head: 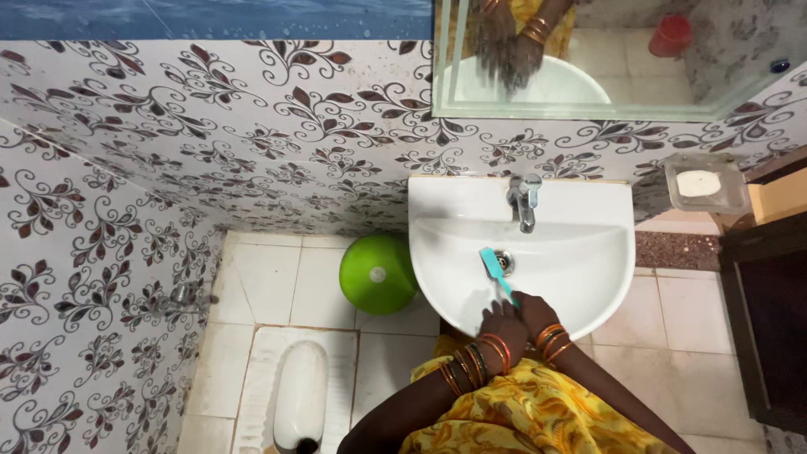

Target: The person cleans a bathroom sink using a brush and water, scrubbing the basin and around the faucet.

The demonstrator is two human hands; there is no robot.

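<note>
A white wall-mounted washbasin (588, 244) sits below a metal tap (524, 202). Over its near rim my left hand (502, 322) and my right hand (533, 309) are pressed together, both closed around the handle of a teal brush (493, 267). The brush head points up towards the drain (504, 260). Several orange and dark bangles ring both wrists, and yellow patterned cloth covers my body below.
A green round bucket (378, 273) stands on the tiled floor left of the basin. A floor-level squat toilet (300, 395) lies at bottom left. A soap dish with white soap (703, 182) hangs on the right wall. A mirror (588, 55) is above the basin.
</note>
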